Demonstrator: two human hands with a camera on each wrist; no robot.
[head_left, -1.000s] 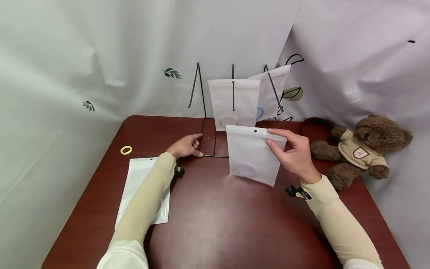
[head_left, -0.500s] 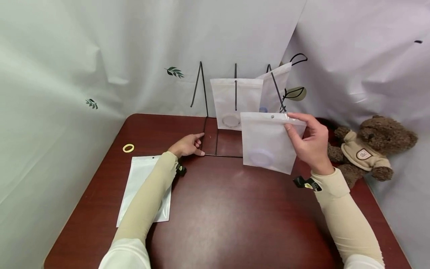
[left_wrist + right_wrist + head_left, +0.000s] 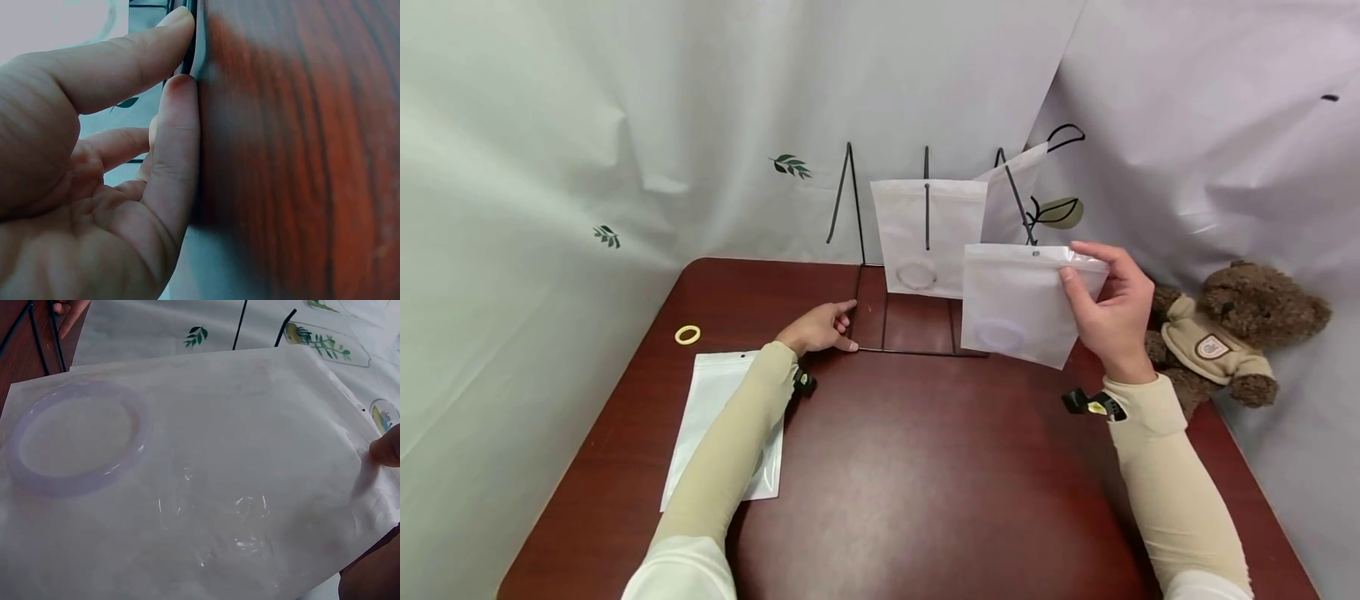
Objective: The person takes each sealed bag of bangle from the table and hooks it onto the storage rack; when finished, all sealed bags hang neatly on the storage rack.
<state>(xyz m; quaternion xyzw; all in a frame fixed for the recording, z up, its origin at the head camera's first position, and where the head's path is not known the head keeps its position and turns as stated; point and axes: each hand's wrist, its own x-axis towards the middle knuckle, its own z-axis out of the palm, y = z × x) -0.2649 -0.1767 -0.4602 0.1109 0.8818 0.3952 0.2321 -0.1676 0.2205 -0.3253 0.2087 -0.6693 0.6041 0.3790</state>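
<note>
My right hand [image 3: 1112, 321] pinches the top right corner of a white zip bag [image 3: 1018, 292] between thumb and fingers. Through the bag shows a lilac bangle [image 3: 140, 431], low in its corner. The bag's punched hole lies right at the lower tip of the right hook on a black wire display rack [image 3: 917, 352]. My left hand [image 3: 822, 327] rests at the rack's left front corner, thumb and index finger stretched against the base wires, other fingers curled. A second zip bag [image 3: 902, 221] with a ring inside hangs on the middle hook; another bag [image 3: 1011, 179] shows behind, partly hidden.
A zip bag [image 3: 711, 400] lies flat under my left forearm. Beyond it is a yellow ring [image 3: 687, 335] on the red-brown table [image 3: 880, 500]. A brown teddy bear [image 3: 1255, 304] sits at the right edge. White cloth [image 3: 700, 100] hangs close behind the rack.
My right hand has moved right and up with the zip bag, bringing its hole to the right hook's tip. The left hand keeps its place on the rack.
</note>
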